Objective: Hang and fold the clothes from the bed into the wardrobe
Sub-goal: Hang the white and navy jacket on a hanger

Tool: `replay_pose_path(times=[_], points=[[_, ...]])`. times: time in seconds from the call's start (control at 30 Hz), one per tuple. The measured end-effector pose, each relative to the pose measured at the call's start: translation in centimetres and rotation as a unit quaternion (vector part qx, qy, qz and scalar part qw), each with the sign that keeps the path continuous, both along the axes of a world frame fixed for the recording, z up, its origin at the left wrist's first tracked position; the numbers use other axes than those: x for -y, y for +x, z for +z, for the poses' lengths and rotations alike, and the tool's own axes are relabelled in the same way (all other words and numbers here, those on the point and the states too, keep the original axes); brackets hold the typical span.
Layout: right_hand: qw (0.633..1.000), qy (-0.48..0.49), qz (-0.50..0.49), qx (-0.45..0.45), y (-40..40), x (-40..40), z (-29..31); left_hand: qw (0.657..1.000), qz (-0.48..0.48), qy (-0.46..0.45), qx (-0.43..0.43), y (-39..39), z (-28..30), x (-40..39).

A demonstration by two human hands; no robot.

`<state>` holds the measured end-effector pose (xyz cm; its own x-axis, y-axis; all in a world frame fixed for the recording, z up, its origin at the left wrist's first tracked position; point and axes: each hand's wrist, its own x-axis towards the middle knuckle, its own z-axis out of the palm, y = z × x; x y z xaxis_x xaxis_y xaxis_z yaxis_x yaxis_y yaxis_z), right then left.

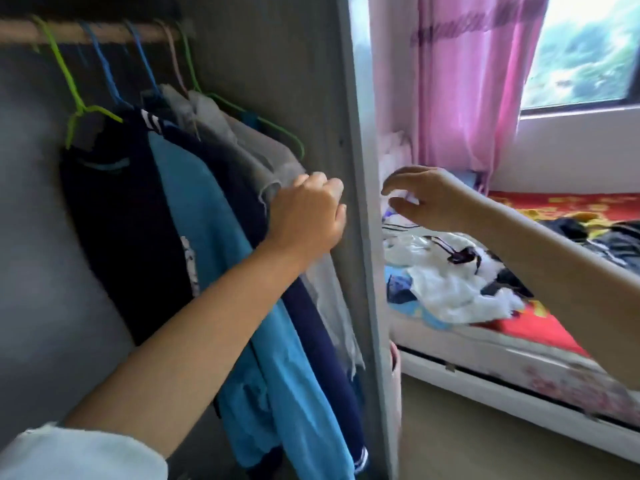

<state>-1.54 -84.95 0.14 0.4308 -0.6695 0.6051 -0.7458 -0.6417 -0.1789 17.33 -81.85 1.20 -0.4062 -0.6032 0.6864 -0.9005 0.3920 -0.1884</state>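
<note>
wardrobe (277,64), grey interior, left of frame; wooden rail (104,32) across top, carrying green, blue and pink hangers. hung on rail, left to right: dark navy top (114,220) on green hanger (74,98); light blue garment (221,271); navy garment with white stripes (322,341); grey garment (242,147), rightmost, on a second green hanger (277,129). left hand (306,213), bare forearm reaching in from lower left, white sleeve (76,452) at the elbow end; fingers curled round a fold of the grey garment near its shoulder, grip closed on the cloth, knuckles just beside the wardrobe's side panel (363,237). right hand (426,197), forearm entering from right edge, held in the air over the near end of the bed (485,362); fingers loosely bent, thumb below, holding nothing, grip open. on bed: red and yellow patterned cover (540,327); heap of white clothing with black markings (457,282) near the wardrobe side; blue cloth (401,296) at the heap's left edge; dark clothing (609,240) farther along, toward right edge. white bed frame below the mattress. behind bed: pink curtain (474,81), window (588,50) with greenery outside, blurred. beige floor (485,445) at lower right. whole view somewhat motion-blurred; garment details unclear.
</note>
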Motion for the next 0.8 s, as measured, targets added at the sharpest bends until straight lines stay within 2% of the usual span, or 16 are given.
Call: replay_pose_path(times=[0.1,0.17,0.27,0.43,0.67,0.8], points=[[0.995,0.036,-0.09,-0.004,-7.3,0.2,-1.3,0.985,0.032,0.17,0.012,-7.7,-3.5,1.9],[0.987,0.063,-0.143,-0.03,-12.5,0.3,-2.6,0.97,0.033,0.24,0.027,-13.0,-5.6,3.0],[0.965,0.127,-0.213,-0.085,-20.3,1.0,-5.1,0.959,0.029,0.279,0.05,-20.4,-8.3,5.4],[0.937,0.198,-0.273,-0.093,-29.7,2.6,-8.5,0.941,0.014,0.329,0.078,-29.5,-11.4,9.8],[0.92,0.264,-0.273,-0.101,-36.8,9.0,-12.5,0.92,0.02,0.379,0.096,-35.6,-15.7,20.0],[0.908,0.304,-0.262,-0.123,-39.4,16.5,-13.8,0.909,0.042,0.405,0.085,-37.4,-17.4,28.1]])
